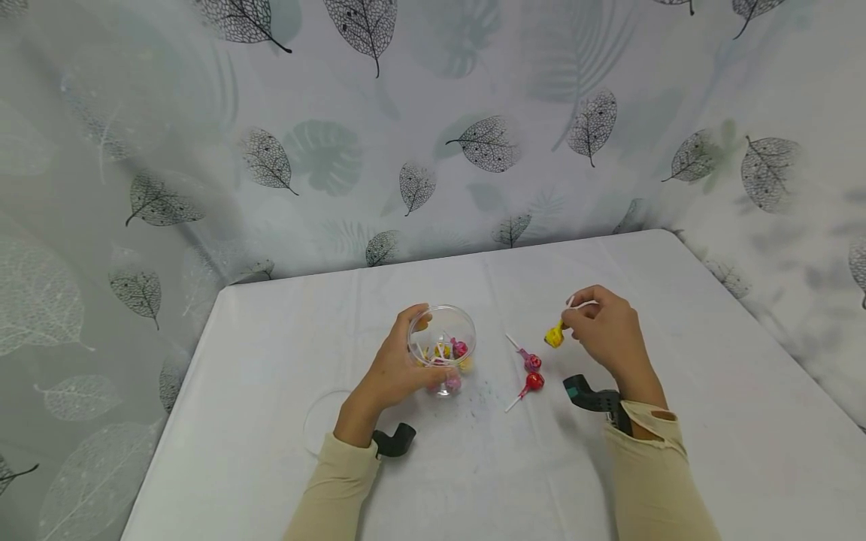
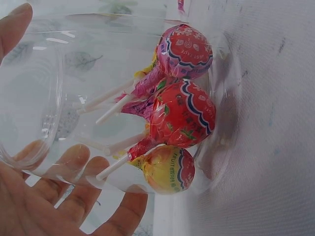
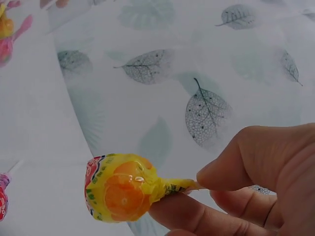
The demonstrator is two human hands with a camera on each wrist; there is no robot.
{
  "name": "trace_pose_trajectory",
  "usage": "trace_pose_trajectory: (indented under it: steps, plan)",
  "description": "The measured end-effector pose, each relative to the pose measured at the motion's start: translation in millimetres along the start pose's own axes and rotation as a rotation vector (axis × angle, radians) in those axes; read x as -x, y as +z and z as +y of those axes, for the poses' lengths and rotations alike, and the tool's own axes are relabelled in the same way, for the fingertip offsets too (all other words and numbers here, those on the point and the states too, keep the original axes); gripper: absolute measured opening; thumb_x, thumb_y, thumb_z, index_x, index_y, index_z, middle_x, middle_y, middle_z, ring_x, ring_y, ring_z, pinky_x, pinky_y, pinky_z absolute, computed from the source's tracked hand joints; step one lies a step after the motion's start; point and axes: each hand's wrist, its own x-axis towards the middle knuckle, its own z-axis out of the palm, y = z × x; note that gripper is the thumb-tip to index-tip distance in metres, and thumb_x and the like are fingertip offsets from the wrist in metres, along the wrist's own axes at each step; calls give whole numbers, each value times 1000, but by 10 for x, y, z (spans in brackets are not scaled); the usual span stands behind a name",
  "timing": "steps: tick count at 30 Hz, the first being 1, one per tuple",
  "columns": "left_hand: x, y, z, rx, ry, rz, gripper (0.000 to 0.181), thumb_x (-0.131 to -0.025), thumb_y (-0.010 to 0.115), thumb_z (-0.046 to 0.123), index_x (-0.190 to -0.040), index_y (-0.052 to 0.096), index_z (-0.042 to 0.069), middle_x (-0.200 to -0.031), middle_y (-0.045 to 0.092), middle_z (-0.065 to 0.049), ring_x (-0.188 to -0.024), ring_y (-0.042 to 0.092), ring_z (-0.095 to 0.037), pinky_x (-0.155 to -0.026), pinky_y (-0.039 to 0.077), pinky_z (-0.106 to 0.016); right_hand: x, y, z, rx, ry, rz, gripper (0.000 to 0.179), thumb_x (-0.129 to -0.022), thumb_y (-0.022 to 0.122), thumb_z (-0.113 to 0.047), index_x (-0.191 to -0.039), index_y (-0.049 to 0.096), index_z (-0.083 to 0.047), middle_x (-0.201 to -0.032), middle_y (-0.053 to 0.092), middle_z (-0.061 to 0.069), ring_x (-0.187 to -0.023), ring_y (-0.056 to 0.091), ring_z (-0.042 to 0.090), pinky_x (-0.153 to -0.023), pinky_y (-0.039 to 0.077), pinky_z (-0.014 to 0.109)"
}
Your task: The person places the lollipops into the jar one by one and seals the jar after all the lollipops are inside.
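Note:
My left hand [image 1: 392, 368] grips a clear plastic jar [image 1: 443, 309] by its side, with the round mouth tilted up toward the head camera. Several wrapped lollipops lie inside it; the left wrist view shows a red lollipop [image 2: 182, 113], a pink-purple one [image 2: 187, 51] and a yellow one [image 2: 170, 169]. Off to the right, my right hand [image 1: 609, 327] pinches a yellow lollipop [image 3: 123, 189] just below its head, by the twisted wrapper. That lollipop hangs above the table, head pointing left in the right wrist view. Between the hands lie a pink-purple lollipop [image 1: 532, 362] and a red lollipop [image 1: 534, 381].
A white cloth covers the table [image 1: 460, 481]. Beside the left wrist lies a thin clear round lid [image 1: 307, 421], partly hidden by the arm. Leaf-patterned curtains [image 1: 419, 98] stand behind the table and along its sides.

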Motion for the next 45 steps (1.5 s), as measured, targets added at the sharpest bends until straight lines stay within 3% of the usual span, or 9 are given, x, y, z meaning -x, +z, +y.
trace_pose_trajectory:
  steps: [13,37,45]
  plan:
    - [5,-12,-6,13,21,-2,108,-75,95,23,-160,28,21,-159,44,-1,-149,39,-29,-118,31,-59,35,12,-77,-77,-60,40,21,-102,64,-24,-108,64,-4,-95,77,16,-73,67,23,-61,54,26]
    - [14,-19,24,23,-45,6,109,-72,97,31,-158,31,28,-155,47,2,-145,42,-30,-116,34,-57,112,33,-220,-181,-130,70,22,-102,67,-25,-106,66,-3,-98,76,15,-71,65,15,-64,56,22]
    - [4,-8,42,40,-51,2,113,-70,98,33,-160,31,23,-156,47,2,-148,40,-27,-117,32,-56,137,37,-257,-200,-158,84,23,-102,66,-23,-110,67,-2,-98,77,16,-72,64,15,-65,55,21]
